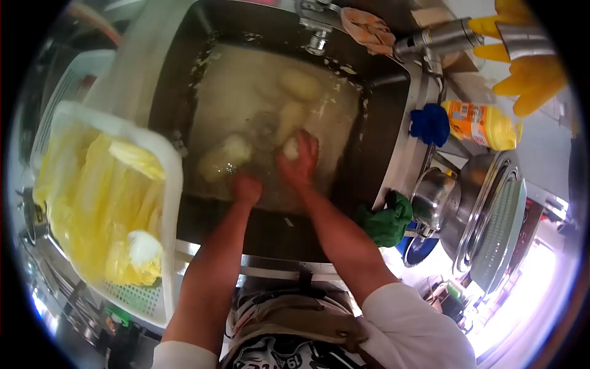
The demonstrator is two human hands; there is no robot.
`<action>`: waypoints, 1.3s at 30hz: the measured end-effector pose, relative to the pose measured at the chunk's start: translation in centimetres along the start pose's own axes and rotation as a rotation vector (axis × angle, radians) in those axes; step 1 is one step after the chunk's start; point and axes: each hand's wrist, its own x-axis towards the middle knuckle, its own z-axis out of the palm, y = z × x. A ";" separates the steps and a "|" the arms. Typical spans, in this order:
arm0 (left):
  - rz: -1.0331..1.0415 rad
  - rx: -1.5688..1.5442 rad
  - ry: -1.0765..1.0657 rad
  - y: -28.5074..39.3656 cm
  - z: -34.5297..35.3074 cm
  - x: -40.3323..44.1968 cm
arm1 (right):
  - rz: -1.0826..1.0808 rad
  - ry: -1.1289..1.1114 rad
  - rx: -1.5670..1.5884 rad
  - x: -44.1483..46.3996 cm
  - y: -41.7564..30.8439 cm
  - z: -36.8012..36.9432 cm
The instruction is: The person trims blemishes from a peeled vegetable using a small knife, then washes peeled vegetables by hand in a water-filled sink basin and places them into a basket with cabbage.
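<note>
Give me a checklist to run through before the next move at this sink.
1. Right hand holding a small pale piece: ok.
2. Left hand gripping something: cannot tell; its fingertips are hidden.
3. Water clear: not ok; it is cloudy.
4. Sink walls clean: not ok; pale scraps show along them.
5. White basket beside the sink, yellow leaves inside: ok.
6. Green cloth out of the water: ok.

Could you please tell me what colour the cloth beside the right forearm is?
The cloth is green, seen best in the head view.
</note>
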 end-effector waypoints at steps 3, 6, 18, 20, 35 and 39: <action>-0.045 -0.232 -0.081 2.8 -4.8 -0.5 | 0.123 -0.056 0.166 1.2 -3.2 -2.7; -0.428 -1.128 -0.202 7.5 -13.9 -2.9 | -0.115 -0.098 0.271 2.7 -7.9 -7.2; -0.176 -1.837 -0.183 10.9 -21.6 -9.7 | -0.046 -0.504 0.584 2.8 -14.2 -15.8; -0.443 -1.766 -0.259 9.6 -22.1 -10.6 | 0.144 -0.461 0.578 4.0 -15.7 -16.9; 0.186 -0.417 0.411 7.8 -18.4 -14.5 | -0.164 -0.371 0.287 3.7 -18.0 -18.4; 0.244 -0.877 0.137 8.9 -20.5 -15.7 | -0.238 -0.343 0.355 3.4 -22.4 -18.7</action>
